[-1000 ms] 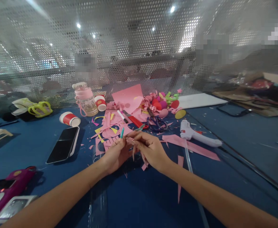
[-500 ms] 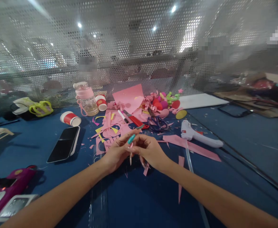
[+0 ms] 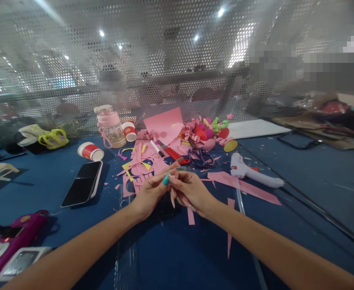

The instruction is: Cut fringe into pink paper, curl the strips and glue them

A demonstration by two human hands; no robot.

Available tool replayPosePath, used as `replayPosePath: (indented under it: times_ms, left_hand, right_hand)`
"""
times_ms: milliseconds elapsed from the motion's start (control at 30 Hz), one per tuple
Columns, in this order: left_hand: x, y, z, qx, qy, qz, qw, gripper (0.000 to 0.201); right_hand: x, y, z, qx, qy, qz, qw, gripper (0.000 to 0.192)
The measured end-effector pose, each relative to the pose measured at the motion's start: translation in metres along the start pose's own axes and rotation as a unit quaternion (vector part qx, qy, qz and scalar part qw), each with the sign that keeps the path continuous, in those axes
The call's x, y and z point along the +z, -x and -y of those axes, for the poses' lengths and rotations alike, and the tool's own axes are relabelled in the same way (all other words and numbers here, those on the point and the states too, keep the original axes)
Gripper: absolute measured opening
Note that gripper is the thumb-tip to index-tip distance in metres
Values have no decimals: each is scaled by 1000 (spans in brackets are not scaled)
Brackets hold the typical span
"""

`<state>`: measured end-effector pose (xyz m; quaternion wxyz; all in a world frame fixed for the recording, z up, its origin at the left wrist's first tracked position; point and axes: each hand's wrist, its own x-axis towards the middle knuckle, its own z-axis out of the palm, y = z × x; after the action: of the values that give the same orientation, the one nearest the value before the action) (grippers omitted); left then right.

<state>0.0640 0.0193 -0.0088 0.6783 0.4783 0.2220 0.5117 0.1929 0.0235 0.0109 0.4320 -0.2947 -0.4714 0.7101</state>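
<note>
Hands touching, pink strip just below, paper scraps beyond.

The blue table carries a phone, two cups, a bottle, pink scraps, a glue gun and a clear ruler.

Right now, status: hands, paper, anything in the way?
Left hand and right hand together, any grip hidden. Pink strip showing below right hand. Scraps and red tool just beyond.

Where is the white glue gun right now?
In the head view, the white glue gun lies on the blue table to the right of the hands, beside the long pink strip.
</note>
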Motion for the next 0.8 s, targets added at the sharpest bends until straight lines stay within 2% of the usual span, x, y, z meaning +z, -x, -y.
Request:
replayPosePath:
  times_ms: [200,333,433,633,800]
  left_hand:
    - [2,1,-4,-8,-1,16,1000,37]
    - [1,-1,-3,-1,-23,-15,1000,23]
    - [-1,-2,-2,-4,0,-36,999,21]
    - [-2,-3,0,-20,77,-39,996,24]
    - [1,-2,-3,-48,96,-48,993,36]
  right_hand:
    - [0,-1,-7,51,-81,29,995,37]
    - [-2,-3,-13,69,-98,34,992,37]
    - [0,-3,-13,67,-100,29,992,38]
    - [9,2,-7,52,-74,34,995,32]
    - [13,3,-5,30,-62,25,997,29]
